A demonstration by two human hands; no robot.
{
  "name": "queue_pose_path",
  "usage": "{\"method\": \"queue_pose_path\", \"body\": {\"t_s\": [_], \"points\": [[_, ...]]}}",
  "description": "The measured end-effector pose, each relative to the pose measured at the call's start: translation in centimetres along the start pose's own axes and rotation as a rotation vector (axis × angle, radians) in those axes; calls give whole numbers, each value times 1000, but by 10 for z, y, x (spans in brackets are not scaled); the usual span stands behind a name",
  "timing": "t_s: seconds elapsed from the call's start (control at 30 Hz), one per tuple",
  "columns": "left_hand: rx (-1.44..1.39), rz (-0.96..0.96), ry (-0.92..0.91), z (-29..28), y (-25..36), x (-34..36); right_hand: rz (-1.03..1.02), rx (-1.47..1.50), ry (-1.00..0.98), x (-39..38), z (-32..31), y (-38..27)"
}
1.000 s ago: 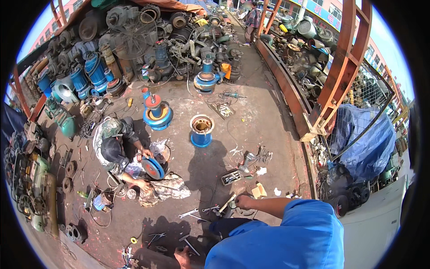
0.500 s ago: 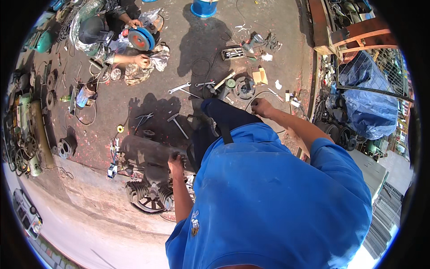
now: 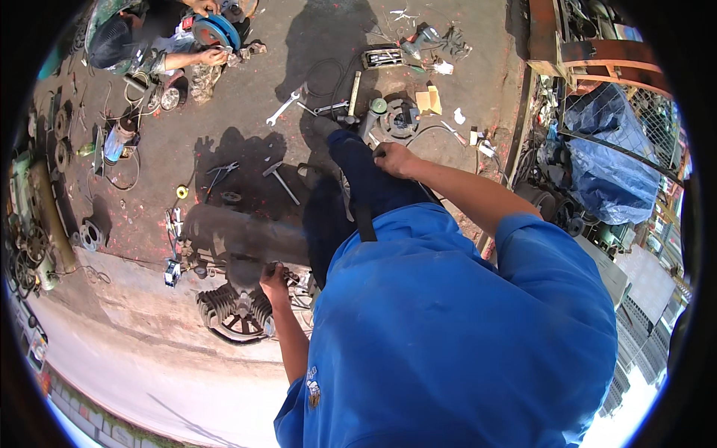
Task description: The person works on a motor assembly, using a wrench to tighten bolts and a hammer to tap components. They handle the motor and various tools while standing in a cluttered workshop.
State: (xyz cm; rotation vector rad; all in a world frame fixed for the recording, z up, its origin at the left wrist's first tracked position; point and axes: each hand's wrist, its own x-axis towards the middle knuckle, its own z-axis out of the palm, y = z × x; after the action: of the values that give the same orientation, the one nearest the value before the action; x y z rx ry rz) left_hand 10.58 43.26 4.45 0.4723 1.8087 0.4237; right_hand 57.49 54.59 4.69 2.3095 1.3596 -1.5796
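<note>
My left hand (image 3: 275,285) is closed beside an air compressor's finned pump head (image 3: 237,312); whatever its fingers hold, if anything, is too small to name. The compressor's long rusty tank (image 3: 243,230) lies just beyond that hand. Over my dark trouser leg (image 3: 358,168) hovers my right hand (image 3: 394,160), its fingers curled in and their inner side hidden. Ahead of it on the ground are a round metal flange part (image 3: 399,119), a green-topped cylinder (image 3: 376,112) and a wooden-handled hammer (image 3: 354,97).
A wrench (image 3: 284,109), pliers (image 3: 222,173) and a metal hammer (image 3: 281,184) lie on the ground. A tool box (image 3: 383,57) and drill (image 3: 420,42) are farther off. At far left a co-worker (image 3: 119,41) holds a blue wheel (image 3: 216,31). A blue tarp (image 3: 609,157) hangs right.
My right hand has moved left, over my leg. My left hand has shifted slightly left and remains by the compressor. The view has tilted, so the ground things sit higher and farther left.
</note>
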Motion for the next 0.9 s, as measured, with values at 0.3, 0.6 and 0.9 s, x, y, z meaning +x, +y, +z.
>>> {"method": "queue_pose_path", "body": {"t_s": [0.3,0.6,0.9], "points": [[151,-28,-113,80,38,12,-183,13,-73,49,-24,-11],[275,-15,-98,130,121,28,-16,197,69,85,-92,68],[-25,161,-240,123,146,23,-34,314,111,11,-83,13]]}}
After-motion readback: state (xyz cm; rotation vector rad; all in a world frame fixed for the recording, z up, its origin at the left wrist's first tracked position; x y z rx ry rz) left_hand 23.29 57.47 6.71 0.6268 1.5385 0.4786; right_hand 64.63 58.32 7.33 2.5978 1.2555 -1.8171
